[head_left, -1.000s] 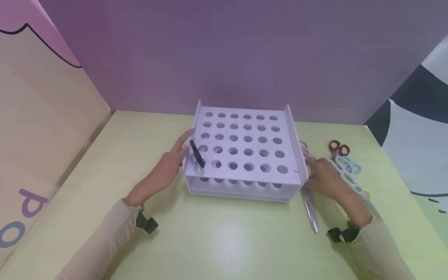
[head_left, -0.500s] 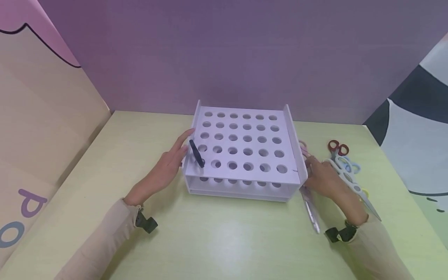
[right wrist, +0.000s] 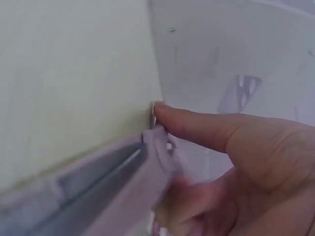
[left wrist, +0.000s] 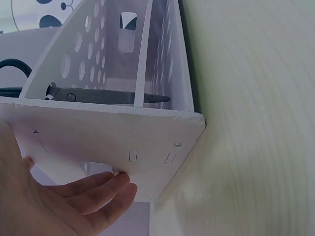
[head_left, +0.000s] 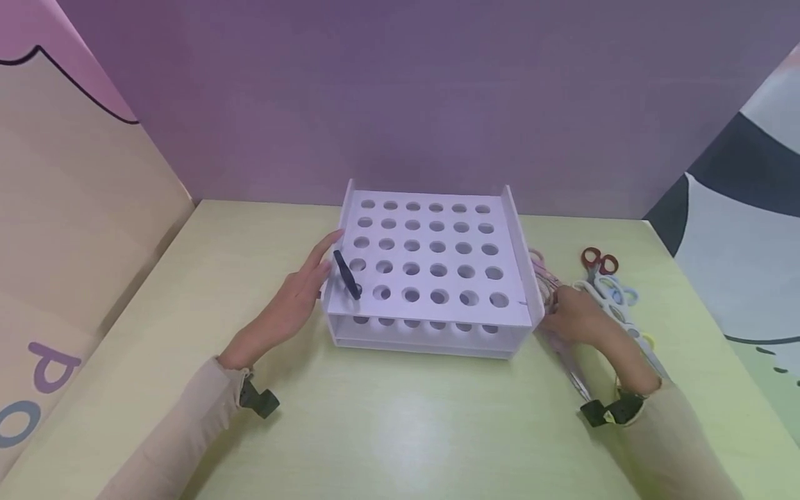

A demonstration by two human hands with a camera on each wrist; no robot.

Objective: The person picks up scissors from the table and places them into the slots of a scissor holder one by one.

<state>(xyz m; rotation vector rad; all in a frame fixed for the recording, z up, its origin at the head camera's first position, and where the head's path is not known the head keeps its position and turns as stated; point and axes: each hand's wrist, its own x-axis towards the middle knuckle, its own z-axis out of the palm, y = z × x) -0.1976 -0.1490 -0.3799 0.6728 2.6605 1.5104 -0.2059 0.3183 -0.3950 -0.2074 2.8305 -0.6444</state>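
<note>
A white rack [head_left: 431, 319] with rows of round holes stands on the table. My left hand [head_left: 290, 302] touches its left side panel; in the left wrist view the fingertips lie at the panel's cutout. Black-handled scissors [head_left: 346, 276] stand tilted in the front-left hole, their dark blades [left wrist: 108, 96] reaching down inside the rack. Beside the right panel, my right hand [head_left: 578, 316] pinches pink scissors [right wrist: 128, 196] between thumb and fingers. Their blades [head_left: 578, 382] point toward the front of the table, while pink handle loops [head_left: 536, 257] show past the hand, close along the panel.
Right of my right hand lie white-handled scissors [head_left: 615, 309], red-handled scissors [head_left: 598, 261], light blue handles [head_left: 627, 295] and a bit of yellow [head_left: 650, 340], close together. A purple wall [head_left: 400, 104] rises behind the table; printed panels flank it.
The pink scissors' blade tips have swung to the right and away from the table's front as my right hand shifted slightly. My left hand keeps its place against the rack.
</note>
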